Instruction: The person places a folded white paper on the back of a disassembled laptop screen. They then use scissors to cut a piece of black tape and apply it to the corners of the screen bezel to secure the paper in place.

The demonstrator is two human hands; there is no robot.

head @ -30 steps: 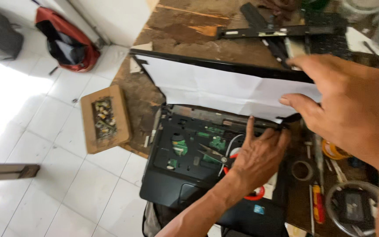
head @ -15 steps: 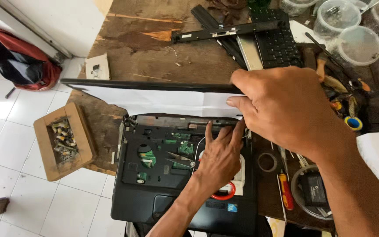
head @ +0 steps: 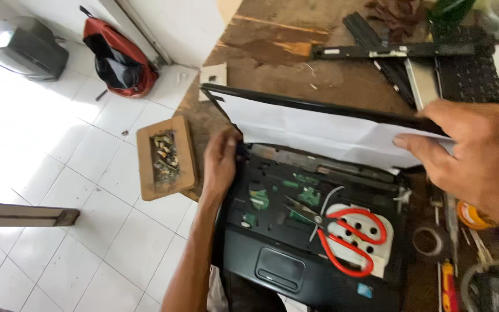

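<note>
Laptop (head: 295, 242) at frame centre, keyboard removed; left hand (head: 222, 162) grips hinge corner, right hand (head: 480, 162) grasps screen lid (head: 319, 124); lid still attached.

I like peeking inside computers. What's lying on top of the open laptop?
Red-handled scissors lie on the laptop, over green circuit parts and a white wire. What's beneath the scissors is hidden.

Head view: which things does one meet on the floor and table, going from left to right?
Grey case → red backpack → wooden tray → left hand → red scissors → tape roll → right hand.
</note>
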